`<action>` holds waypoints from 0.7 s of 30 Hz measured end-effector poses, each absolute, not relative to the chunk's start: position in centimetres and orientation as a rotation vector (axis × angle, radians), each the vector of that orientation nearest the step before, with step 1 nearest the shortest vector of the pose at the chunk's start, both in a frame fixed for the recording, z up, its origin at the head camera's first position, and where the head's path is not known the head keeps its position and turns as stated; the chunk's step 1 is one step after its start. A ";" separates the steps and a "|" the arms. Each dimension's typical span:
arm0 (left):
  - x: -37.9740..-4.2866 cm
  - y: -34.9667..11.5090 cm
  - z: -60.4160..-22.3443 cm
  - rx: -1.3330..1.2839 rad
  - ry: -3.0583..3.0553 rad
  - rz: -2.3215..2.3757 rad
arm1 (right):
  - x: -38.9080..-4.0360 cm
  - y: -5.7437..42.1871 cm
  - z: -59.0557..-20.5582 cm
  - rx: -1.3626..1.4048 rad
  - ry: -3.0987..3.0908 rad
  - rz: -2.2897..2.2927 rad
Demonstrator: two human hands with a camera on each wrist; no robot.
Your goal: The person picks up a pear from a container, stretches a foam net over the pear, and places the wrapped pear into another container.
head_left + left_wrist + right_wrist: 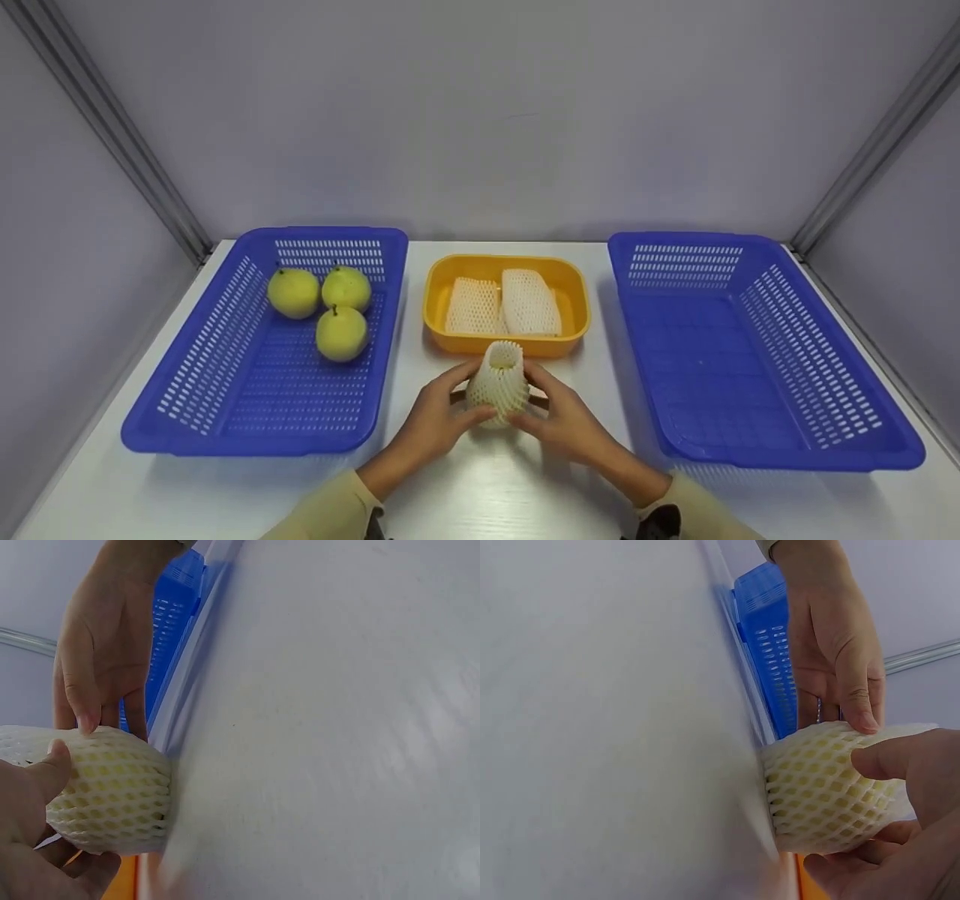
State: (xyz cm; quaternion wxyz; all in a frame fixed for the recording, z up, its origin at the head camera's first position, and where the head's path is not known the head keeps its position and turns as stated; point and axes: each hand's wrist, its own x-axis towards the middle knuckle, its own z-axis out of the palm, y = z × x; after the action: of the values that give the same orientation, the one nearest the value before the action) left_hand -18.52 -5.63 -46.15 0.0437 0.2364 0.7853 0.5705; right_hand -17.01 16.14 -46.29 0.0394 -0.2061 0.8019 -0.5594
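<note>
A pear in a white foam net sleeve (498,390) stands upright on the white table between both hands, the sleeve's open end facing up. Through the mesh the fruit's yellow-green skin shows in both wrist views. The left hand (442,409) grips it from the left, thumb in front and fingers behind. From the right side the right hand (564,415) holds it the same way. Just behind, a yellow-orange bin (431,315) contains foam net sleeves (531,304) lying flat.
At the left, a blue basket (150,420) holds three bare pears (342,334). Another blue basket (712,360) stands at the right. Pale panel walls (480,127) enclose the table's back and sides.
</note>
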 end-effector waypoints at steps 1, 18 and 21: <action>-18.6 -5.7 -46.2 0.718 2.388 1.740 | -17.0 16.2 -46.3 -0.637 2.455 -1.711; -19.0 -6.0 -47.3 0.668 2.315 1.674 | -17.4 16.1 -47.1 -0.612 2.427 -1.704; -19.0 -5.9 -47.4 0.654 2.337 1.664 | -17.4 16.1 -47.2 -0.598 2.415 -1.726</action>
State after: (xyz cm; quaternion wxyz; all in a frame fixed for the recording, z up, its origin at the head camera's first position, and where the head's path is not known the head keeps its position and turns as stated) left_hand -18.97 -5.88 -47.38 0.0995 0.2212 0.7902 0.5628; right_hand -17.42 16.06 -47.18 0.0569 -0.1972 0.7963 -0.5690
